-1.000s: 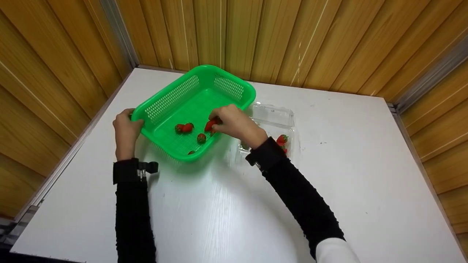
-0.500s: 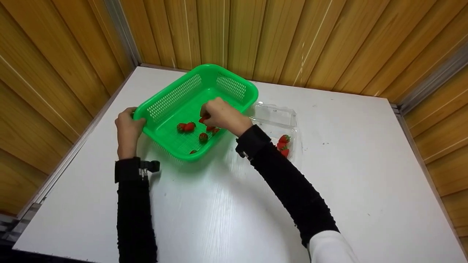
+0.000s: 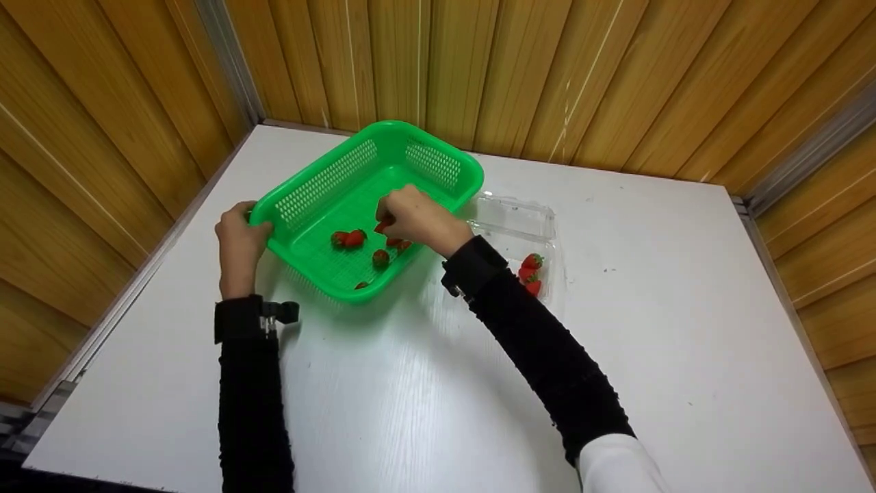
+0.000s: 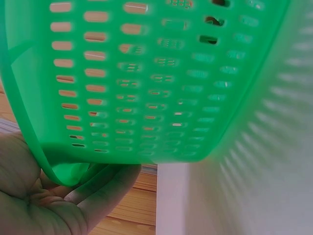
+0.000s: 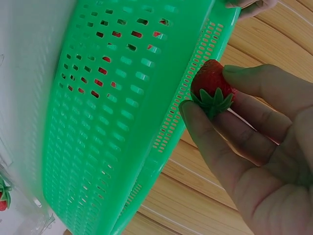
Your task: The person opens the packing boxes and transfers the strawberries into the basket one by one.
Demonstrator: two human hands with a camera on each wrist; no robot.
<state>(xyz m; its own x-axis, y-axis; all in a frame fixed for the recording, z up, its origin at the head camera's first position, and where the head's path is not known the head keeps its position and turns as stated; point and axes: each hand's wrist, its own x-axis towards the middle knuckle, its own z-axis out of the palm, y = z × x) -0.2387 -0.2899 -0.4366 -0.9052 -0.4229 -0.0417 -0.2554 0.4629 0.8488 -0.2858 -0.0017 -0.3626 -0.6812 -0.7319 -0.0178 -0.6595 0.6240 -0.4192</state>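
Observation:
A green plastic basket (image 3: 328,171) with perforated sides stands toward the back left of the table. My left hand (image 3: 241,246) grips its left corner; in the left wrist view the fingers (image 4: 105,196) curl under the rim. Over the basket's right side, my right hand (image 3: 421,219) pinches a strawberry (image 5: 210,85) between thumb and fingertips, its green leaves showing in the right wrist view. Several strawberries (image 3: 354,238) lie on the basket floor, some partly hidden by the right hand and the near wall.
Right of the basket is an open clear plastic box (image 3: 517,229) with several strawberries (image 3: 530,274) at its right side. The white table (image 3: 650,329) is bounded by wood-panelled walls (image 3: 534,75) at the back and sides.
My right hand has moved left, farther in over the basket, with a strawberry in its fingers. More strawberries in the clear box are uncovered. The left hand keeps its grip on the rim.

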